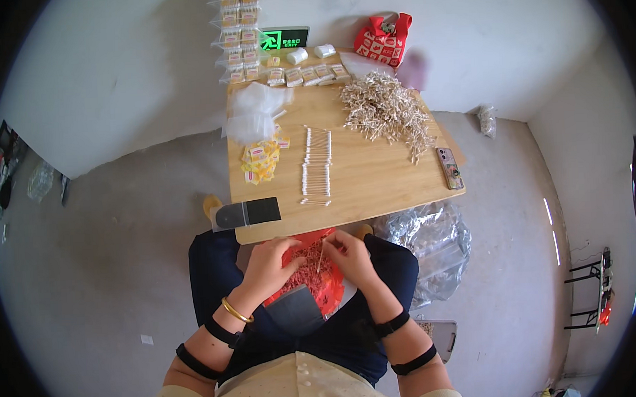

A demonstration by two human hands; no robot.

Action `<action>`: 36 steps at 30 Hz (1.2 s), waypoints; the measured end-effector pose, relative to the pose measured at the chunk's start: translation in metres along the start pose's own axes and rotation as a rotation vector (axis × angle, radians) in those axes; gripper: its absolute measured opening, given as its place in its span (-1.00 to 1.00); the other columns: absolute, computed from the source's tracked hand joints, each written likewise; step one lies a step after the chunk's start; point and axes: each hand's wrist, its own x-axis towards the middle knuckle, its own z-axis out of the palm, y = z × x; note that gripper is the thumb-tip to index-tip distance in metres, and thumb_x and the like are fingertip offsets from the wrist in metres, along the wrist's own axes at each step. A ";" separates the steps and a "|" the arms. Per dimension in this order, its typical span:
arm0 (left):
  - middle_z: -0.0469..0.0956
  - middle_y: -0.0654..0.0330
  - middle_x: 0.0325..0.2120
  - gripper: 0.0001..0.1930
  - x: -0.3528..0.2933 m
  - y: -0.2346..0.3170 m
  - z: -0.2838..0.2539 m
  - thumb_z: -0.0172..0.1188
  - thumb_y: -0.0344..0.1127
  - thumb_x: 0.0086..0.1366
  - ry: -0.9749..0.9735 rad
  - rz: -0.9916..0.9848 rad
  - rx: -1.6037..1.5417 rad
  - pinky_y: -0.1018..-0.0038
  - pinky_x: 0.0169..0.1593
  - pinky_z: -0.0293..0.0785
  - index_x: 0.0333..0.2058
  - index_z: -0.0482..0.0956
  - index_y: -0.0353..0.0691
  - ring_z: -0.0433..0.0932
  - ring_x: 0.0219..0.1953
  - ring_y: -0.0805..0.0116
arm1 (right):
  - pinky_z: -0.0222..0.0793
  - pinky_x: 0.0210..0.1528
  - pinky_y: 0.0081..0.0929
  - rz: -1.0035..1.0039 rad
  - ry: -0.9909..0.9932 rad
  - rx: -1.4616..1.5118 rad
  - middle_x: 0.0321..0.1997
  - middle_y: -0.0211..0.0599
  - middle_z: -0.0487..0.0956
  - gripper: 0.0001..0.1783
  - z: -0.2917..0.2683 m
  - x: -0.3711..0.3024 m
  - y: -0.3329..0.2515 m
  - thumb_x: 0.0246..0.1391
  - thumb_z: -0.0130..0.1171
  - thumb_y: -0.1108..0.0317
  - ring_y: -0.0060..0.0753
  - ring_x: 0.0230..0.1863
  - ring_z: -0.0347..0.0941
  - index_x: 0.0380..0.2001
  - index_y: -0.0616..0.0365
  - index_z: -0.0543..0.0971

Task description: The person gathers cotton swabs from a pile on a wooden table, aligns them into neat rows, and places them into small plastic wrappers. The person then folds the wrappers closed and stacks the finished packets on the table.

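Note:
In my lap lies a red plastic bag (331,294), spread wide and full of small reddish bits (307,273) whose kind I cannot make out. My right hand (349,257) pinches a cotton swab (320,256) above these bits, its stick pointing down. At the bag's left side my left hand (272,264) is curved, thumb and forefinger apart, with nothing visible between them. A dark grey flat piece (294,309) rests at the bag's near edge. On the table ahead, cotton swabs (316,163) lie side by side in a column, with a few crosswise at its near end.
The wooden table (374,189) holds a heap of swabs (385,110), a phone (450,168), yellow labels (261,160), clear bags (254,112) and a black strip (262,211). Packed swabs (240,35) are stacked behind, left of a red bag (384,39). Clear plastic (434,250) lies at right.

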 end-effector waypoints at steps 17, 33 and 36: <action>0.62 0.07 -0.18 -0.71 0.051 -0.072 0.039 0.40 -0.30 0.22 -0.020 -0.177 0.036 0.21 0.01 0.47 -0.10 0.64 -0.23 0.60 -0.06 0.03 | 0.40 0.04 -0.13 -0.209 0.231 -0.398 -0.22 -0.23 0.59 -0.86 0.013 0.062 0.053 0.06 0.33 0.37 0.00 -0.07 0.47 -0.27 0.09 0.68; 0.43 0.14 0.19 -0.41 0.089 -0.110 0.086 0.49 -0.22 0.07 0.233 -0.128 0.243 0.11 0.22 0.23 0.08 0.48 -0.08 0.40 0.20 0.05 | 0.26 0.18 -0.10 -0.279 0.215 -0.530 0.04 -0.32 0.48 -0.66 0.027 0.127 0.061 -0.01 0.41 0.33 -0.04 0.14 0.33 -0.10 -0.06 0.68; 0.44 0.15 0.17 -0.43 0.089 -0.108 0.085 0.49 -0.22 0.06 0.222 -0.136 0.266 0.12 0.23 0.23 0.06 0.49 -0.07 0.41 0.21 0.07 | 0.26 0.18 -0.10 -0.282 0.192 -0.552 0.05 -0.31 0.47 -0.67 0.024 0.127 0.061 -0.01 0.40 0.33 -0.03 0.14 0.33 -0.10 -0.06 0.68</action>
